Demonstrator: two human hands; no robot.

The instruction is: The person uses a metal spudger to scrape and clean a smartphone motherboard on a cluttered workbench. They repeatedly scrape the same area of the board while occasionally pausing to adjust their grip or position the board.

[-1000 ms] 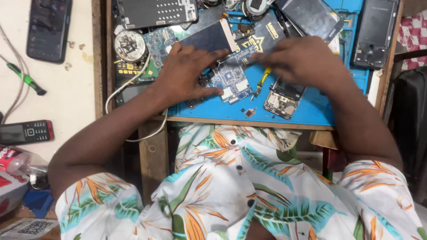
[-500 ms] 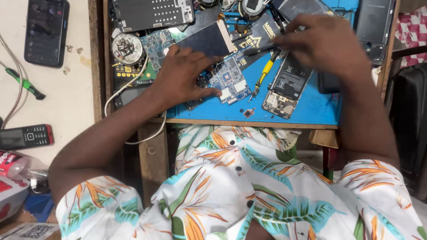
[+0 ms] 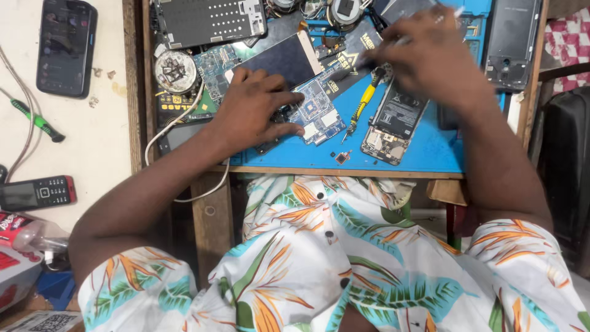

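Circuit board pinned under left hand [image 3: 252, 114]; right hand [image 3: 430, 58] raised at far right.

The board [image 3: 316, 110] is seen flat on the blue surface [image 3: 430, 154], just right of the left fingertips, which are spread and pressed on its near-left edge. The long axis is noted running far-left to near-right. The right hand is blurred; its grip cannot be told. A yellow screwdriver [image 3: 362, 104] lies between board and right hand.

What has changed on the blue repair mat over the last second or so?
The right hand has lifted off the opened phone with the black battery and moved up toward the far edge of the blue mat, among the parts there; it is blurred, so whether it holds anything is unclear. The left hand still presses the small blue circuit board. The yellow-handled screwdriver lies where it was.
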